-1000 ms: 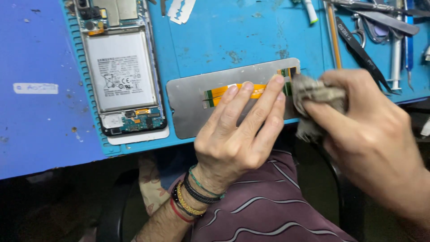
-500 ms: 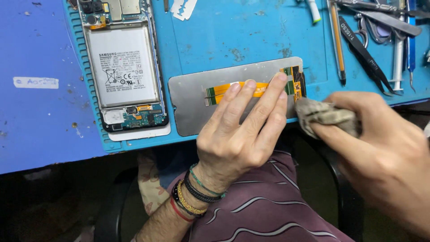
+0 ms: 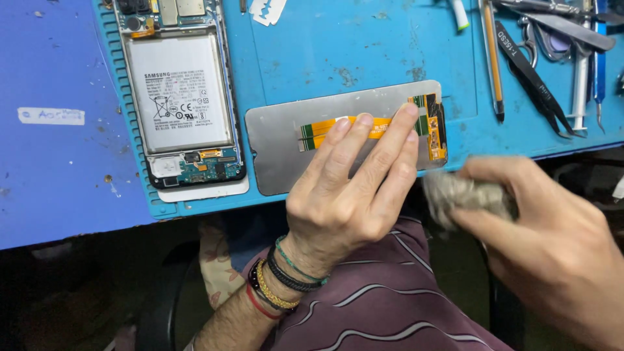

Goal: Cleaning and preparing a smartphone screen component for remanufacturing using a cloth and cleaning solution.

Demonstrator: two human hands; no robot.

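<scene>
- The left hand (image 3: 348, 195) lies flat, fingers spread and straight, pressing on the back of a grey display panel (image 3: 279, 143); that flat press seems meant to keep the thin panel from sliding on the mat.
- The fingertips cover part of the orange flex ribbon (image 3: 322, 130), which runs along the panel toward the connector end at 3 o'clock.
- The right hand (image 3: 552, 240), at 3 o'clock of the left, is closed around a crumpled grey cloth (image 3: 465, 192), just off the panel's lower right corner and over the table edge.
- The panel lies face down near the front edge of the blue work mat (image 3: 364, 52), its long axis running 9 to 3 o'clock, slightly tilted up at the right.
- At 10 o'clock sits an opened phone body (image 3: 179, 97), battery showing, long axis 12 to 6.
- At 1 o'clock lie tweezers (image 3: 533, 78) and other slim tools.
</scene>
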